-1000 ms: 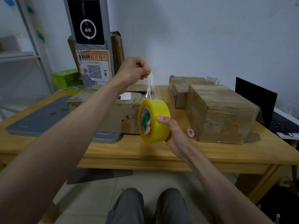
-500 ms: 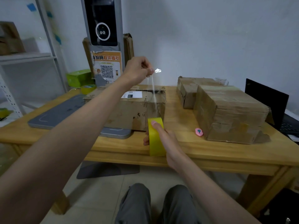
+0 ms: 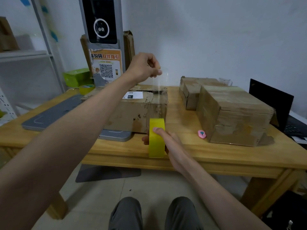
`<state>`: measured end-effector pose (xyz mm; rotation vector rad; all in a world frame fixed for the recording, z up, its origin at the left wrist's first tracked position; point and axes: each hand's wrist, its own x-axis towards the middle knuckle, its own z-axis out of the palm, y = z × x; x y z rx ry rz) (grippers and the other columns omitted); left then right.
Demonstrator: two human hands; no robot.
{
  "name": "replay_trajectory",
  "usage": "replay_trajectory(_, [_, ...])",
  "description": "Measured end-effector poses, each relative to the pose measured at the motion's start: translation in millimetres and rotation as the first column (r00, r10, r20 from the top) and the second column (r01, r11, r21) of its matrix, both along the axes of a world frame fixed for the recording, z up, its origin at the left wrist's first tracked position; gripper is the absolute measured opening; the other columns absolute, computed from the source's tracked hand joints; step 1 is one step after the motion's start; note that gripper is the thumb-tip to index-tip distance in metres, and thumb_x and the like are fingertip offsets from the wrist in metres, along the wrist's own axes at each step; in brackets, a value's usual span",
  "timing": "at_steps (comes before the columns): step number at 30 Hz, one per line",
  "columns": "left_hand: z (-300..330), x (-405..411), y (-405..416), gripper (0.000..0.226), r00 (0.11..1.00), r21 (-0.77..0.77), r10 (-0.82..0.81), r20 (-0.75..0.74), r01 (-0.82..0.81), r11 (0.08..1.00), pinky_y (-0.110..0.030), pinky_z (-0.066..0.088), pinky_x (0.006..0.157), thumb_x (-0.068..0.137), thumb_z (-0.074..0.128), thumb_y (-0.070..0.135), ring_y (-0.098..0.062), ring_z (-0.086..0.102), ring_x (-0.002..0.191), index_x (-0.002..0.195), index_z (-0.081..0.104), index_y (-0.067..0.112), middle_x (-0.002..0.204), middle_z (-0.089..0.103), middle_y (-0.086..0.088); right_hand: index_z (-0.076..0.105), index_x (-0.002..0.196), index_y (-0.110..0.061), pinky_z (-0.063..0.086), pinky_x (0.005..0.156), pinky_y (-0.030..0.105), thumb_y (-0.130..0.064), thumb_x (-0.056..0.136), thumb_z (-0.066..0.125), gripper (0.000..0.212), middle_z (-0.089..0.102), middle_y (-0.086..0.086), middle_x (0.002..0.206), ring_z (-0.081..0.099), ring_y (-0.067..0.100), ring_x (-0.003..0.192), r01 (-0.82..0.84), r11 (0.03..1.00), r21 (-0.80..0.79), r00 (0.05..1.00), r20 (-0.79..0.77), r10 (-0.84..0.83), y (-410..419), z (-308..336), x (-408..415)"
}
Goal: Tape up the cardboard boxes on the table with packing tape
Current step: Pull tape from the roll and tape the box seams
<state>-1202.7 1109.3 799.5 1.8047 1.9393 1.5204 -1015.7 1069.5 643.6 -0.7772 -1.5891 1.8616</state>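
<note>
Above the near edge of the table (image 3: pixel 216 151), the right hand (image 3: pixel 163 138) grips the yellow tape roll (image 3: pixel 157 138), thumb on the outside and fingers curled through the middle. Up higher, the left hand (image 3: pixel 144 68) pinches the loose end of the clear tape strip (image 3: pixel 162 95) between thumb and fingers. The strip runs almost straight up and down, from the roll at the bottom to the pinched end at the top, and it looks pulled tight. Just behind the strip sits the open box (image 3: pixel 137 110), on a gray scale (image 3: pixel 66 113), with its top flaps not yet stuck down. So the box lies away from the person, past both hands, and the left hand is the one nearer to its top. I think the next move is to lay the strip down flat along the top seam, so the high end must go forward and down over the box. Two taped boxes (image 3: pixel 232 113) stand well apart to the right, with a small pink cutter (image 3: pixel 202 134) near them.
</note>
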Motion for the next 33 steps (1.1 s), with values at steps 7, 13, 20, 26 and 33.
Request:
replay_trajectory(7, [7,-8,12,0.014,1.000,0.026,0.017,0.008,-0.017,1.000,-0.020,0.058,0.070,0.084,0.079,0.003,-0.010,0.068,0.071,0.085,0.066,0.008,0.082,0.071,-0.004,0.070,0.110,0.000,0.058,0.070,0.030,-0.039,0.101,0.055,0.043,0.077,0.016,0.093,0.074,0.018,0.085,-0.015,0.993,0.113,0.999,0.043,0.011,6,14,-2])
replay_trajectory(13, [40,-18,32,0.016,0.989,0.138,0.011,0.149,-0.032,0.990,-0.022,0.057,0.071,0.088,0.073,0.001,-0.007,0.065,0.069,0.086,0.060,0.010,0.085,0.067,-0.004,0.069,0.110,-0.001,0.059,0.078,0.039,-0.058,0.096,0.055,0.061,0.074,0.018,0.077,0.073,0.028,0.073,0.130,0.988,-0.080,0.991,0.028,-0.129,9,11,-14])
replay_trajectory(20, [34,-29,68,0.013,0.992,0.079,0.026,0.125,-0.036,0.996,-0.018,0.055,0.070,0.092,0.071,0.005,-0.006,0.061,0.071,0.100,0.061,0.006,0.083,0.063,0.000,0.067,0.117,-0.006,0.059,0.071,0.033,-0.038,0.100,0.054,0.039,0.077,0.018,0.098,0.076,0.027,0.092,0.041,0.993,-0.106,0.999,-0.007,-0.042,28,12,-4])
replay_trajectory(26, [30,-55,114,0.014,0.997,0.036,-0.032,0.066,0.029,0.999,-0.021,0.056,0.072,0.093,0.071,0.009,-0.005,0.063,0.071,0.088,0.059,0.016,0.084,0.064,0.002,0.057,0.126,-0.013,0.056,0.091,0.045,-0.046,0.100,0.052,0.042,0.075,0.021,0.100,0.074,0.029,0.091,-0.012,0.986,-0.169,1.000,-0.007,0.011,55,18,-13])
replay_trajectory(33, [29,-84,145,0.019,0.980,-0.077,-0.093,0.178,0.108,0.991,-0.020,0.056,0.068,0.091,0.073,0.008,-0.007,0.064,0.072,0.083,0.059,0.017,0.083,0.065,0.001,0.058,0.130,-0.006,0.055,0.078,0.039,-0.060,0.096,0.051,0.064,0.074,0.018,0.089,0.071,0.025,0.077,0.025,0.921,-0.389,0.996,0.088,0.010,60,46,-38])
